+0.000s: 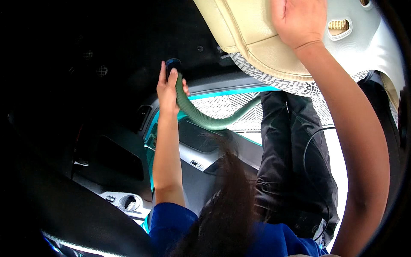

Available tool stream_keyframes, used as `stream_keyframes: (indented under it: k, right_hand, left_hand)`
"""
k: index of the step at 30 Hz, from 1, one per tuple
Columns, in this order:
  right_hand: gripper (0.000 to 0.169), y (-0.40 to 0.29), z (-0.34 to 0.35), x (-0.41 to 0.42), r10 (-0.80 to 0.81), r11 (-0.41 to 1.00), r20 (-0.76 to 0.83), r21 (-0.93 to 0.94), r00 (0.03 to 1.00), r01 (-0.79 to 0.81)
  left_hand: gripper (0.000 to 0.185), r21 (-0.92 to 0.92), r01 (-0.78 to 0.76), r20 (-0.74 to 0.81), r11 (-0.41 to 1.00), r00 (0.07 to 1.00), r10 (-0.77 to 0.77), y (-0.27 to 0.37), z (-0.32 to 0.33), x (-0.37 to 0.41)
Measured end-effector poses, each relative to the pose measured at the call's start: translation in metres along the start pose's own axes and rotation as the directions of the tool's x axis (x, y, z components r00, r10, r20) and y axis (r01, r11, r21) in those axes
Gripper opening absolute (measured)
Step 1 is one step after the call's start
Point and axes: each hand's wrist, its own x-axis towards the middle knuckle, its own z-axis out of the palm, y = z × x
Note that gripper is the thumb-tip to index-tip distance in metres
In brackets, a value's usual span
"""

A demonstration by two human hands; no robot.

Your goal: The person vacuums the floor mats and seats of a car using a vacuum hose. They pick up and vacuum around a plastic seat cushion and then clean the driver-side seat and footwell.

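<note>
My left hand (171, 88) is wrapped around the dark end cuff of a green corrugated hose (210, 122), with one finger stretched along the cuff. The hose curves down from my grip, then right towards the trouser legs. At the top edge of the picture, my right hand (300, 22) lies against or just over a beige stitched leather car seat (269, 53); the picture's edge cuts off its fingers, so its hold cannot be told. The dark car interior around the hose end shows little detail.
A turquoise door sill (231, 92) runs below the seat, with patterned white flooring (218, 106) outside. Black trouser legs (276, 141) stand there beside a thin dark cable (305, 157). A car door panel (205, 157) is at lower centre. Dark hair hangs between my arms.
</note>
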Motion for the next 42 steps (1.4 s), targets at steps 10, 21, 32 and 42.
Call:
stream_keyframes:
  k: [10, 21, 32, 42]
  right_hand:
    - [0.047, -0.004, 0.004, 0.007, -0.027, 0.999, 0.011, 0.029, 1.0, 0.026]
    - [0.052, 0.001, -0.008, -0.001, 0.097, 0.993, 0.182, -0.082, 0.979, -0.083]
    - [0.055, -0.004, -0.011, 0.001, 0.124, 0.992, 0.235, -0.055, 0.964, -0.114]
    - [0.054, -0.006, -0.013, 0.002, 0.119, 0.992, 0.24, -0.071, 0.963, -0.105]
  left_hand:
    - [0.073, -0.097, -0.219, -0.523, 0.971, 0.841, 0.138, 0.053, -0.029, 0.152]
    - [0.067, -0.008, -0.322, -0.112, 0.947, 0.941, 0.319, 0.055, 0.07, 0.044]
    - [0.069, -0.002, -0.291, 0.066, 0.957, 0.955, 0.29, 0.055, 0.119, 0.034]
    - [0.071, 0.193, -0.353, -0.08, 0.916, 0.924, 0.373, 0.07, 0.106, 0.07]
